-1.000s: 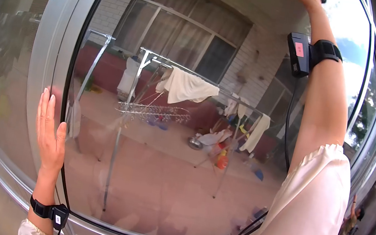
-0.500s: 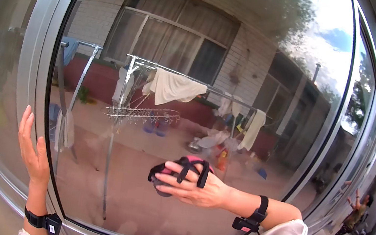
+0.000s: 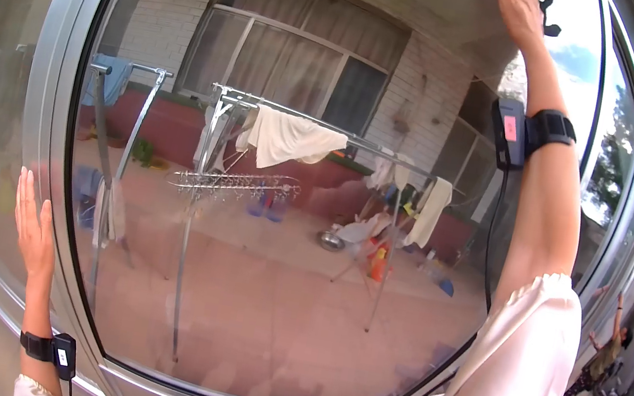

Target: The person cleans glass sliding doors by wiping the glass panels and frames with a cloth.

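My right hand (image 3: 520, 10) is raised to the top edge of the view, against the upper right of a large glass pane (image 3: 273, 308). Black dangling strap pieces (image 3: 553, 15) show beside its knuckles, part of a strapped pad; the pad's body is hidden by the hand, and the fingertips run out of frame. Lower down at the left, my left hand (image 3: 35, 239) lies with fingers straight, touching or close to the metal window frame (image 3: 56, 104), and holds nothing. Each arm wears a black band with a small box (image 3: 510, 134).
Mirrored in the glass are a drying rack (image 3: 185, 260) with a white cloth (image 3: 293, 139), a metal basin (image 3: 331, 241) and a brick house with a curtained window (image 3: 272, 65). At far right, another person (image 3: 605, 355) reaches up toward the windows. A thin cable (image 3: 493, 236) hangs from my right armband.
My right hand has swept up and to the right, from the lower middle of the glass to its upper right. My left hand has shifted slightly left in view, staying open.
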